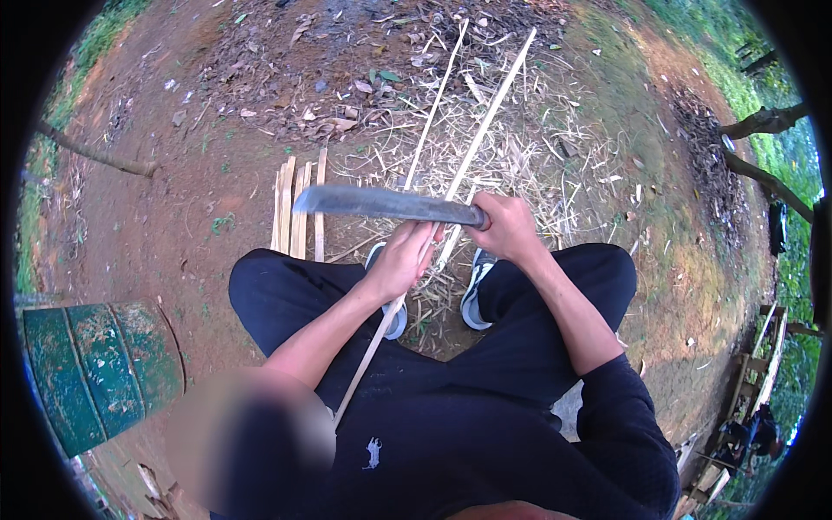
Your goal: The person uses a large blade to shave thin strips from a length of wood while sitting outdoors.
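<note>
A machete (381, 203) with a broad grey blade lies level across the view, its tip to the left. My right hand (507, 226) is closed round its handle. Just below the blade, my left hand (404, 260) is closed on a long thin wooden strip (368, 355). That strip slants from near my torso up through the hand, passes under the blade and runs on toward the far ground. A second, wider pale strip (492, 117) lies to its right, its near end between my feet. Whether the blade touches the held strip cannot be made out.
Several cut strips (299, 208) lie side by side beyond my left knee. Shavings (529, 165) cover the ground ahead. A green barrel (100, 373) lies at left, branches (767, 121) reach in at right, and a wood stack (745, 381) stands lower right.
</note>
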### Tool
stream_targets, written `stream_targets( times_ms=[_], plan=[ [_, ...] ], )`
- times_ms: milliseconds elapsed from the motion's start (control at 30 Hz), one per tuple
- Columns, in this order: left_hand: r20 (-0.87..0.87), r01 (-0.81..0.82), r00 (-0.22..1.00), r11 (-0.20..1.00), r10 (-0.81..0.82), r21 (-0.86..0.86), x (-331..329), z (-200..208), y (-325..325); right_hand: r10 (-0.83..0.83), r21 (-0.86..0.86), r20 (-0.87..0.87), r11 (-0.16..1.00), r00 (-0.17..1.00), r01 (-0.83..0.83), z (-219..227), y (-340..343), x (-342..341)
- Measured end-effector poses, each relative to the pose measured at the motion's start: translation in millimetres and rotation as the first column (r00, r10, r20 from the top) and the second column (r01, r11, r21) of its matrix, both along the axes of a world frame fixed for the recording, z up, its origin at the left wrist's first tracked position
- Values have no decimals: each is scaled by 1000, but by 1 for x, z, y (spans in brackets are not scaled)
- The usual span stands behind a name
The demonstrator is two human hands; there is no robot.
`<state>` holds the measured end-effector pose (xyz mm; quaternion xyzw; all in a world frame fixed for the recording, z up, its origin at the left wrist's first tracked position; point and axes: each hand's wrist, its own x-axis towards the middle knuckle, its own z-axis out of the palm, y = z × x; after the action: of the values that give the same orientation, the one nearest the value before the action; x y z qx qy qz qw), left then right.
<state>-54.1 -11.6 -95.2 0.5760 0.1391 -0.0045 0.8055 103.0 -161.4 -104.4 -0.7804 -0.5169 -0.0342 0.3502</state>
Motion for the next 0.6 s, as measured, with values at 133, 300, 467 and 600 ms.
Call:
stream_targets(
  times_ms=[133, 300, 467, 600],
  plan=[
    [-57, -17, 998, 966, 33, 257, 1, 2, -2, 86, -142, 96, 987, 992, -71, -4, 1, -8],
    [-32, -20, 999, 978, 13, -206, 4, 0, 1, 60, -44, 26, 997, 998, -59, -6, 1, -9],
    [81, 41, 997, 955, -18, -293, 6, 0, 4, 61, -30, 4, 998, 998, -61, -8, -1, -6],
    [135, 130, 987, 914, -84, -384, 7, -3, 5, 69, -24, 62, 997, 996, -68, -11, -3, -2]
  ],
)
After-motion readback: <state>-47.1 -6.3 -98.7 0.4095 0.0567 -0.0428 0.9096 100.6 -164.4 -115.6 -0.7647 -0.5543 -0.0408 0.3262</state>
